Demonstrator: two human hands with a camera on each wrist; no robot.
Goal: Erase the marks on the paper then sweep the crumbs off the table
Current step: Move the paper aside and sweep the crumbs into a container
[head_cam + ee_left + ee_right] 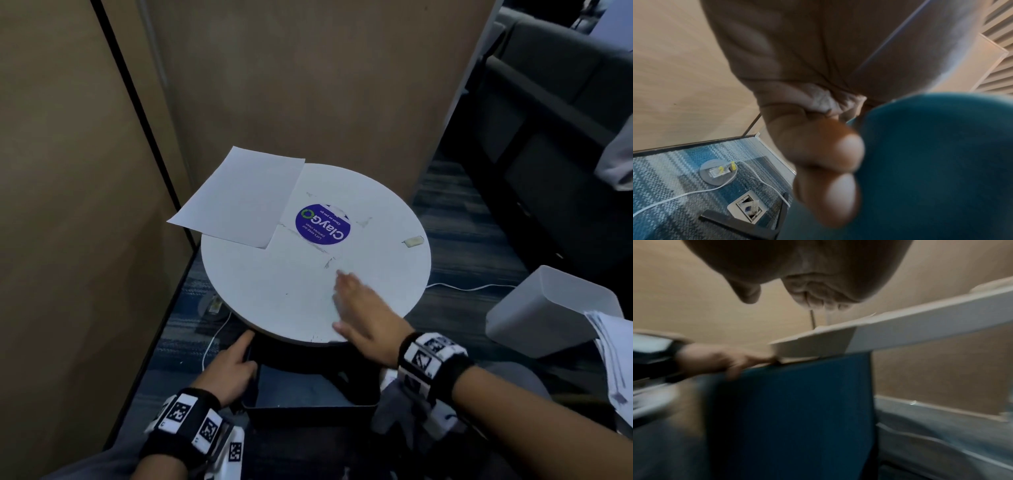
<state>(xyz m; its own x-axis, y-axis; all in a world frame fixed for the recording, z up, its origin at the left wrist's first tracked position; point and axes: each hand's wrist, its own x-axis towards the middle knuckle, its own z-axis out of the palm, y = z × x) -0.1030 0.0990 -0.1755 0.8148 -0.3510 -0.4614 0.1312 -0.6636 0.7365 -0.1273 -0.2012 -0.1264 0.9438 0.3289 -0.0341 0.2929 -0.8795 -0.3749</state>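
A white sheet of paper (239,198) lies on the far left of the round white table (274,284), overhanging its edge. A small pale eraser (413,241) sits near the table's right edge. My right hand (356,308) lies flat and blurred on the tabletop near the front edge, fingers straight. A few dark specks (317,339) dot the edge beside it. My left hand (233,363) grips the left wall of a dark blue bin (308,407) held under the table's front edge. In the left wrist view, its fingers (828,154) curl on the bin wall (931,162).
A round blue sticker (322,224) marks the table's middle. A grey-white bin (534,308) and loose papers (613,359) stand at the right. A white cable (212,339) runs over the carpet below. Tan panels close in the left and back.
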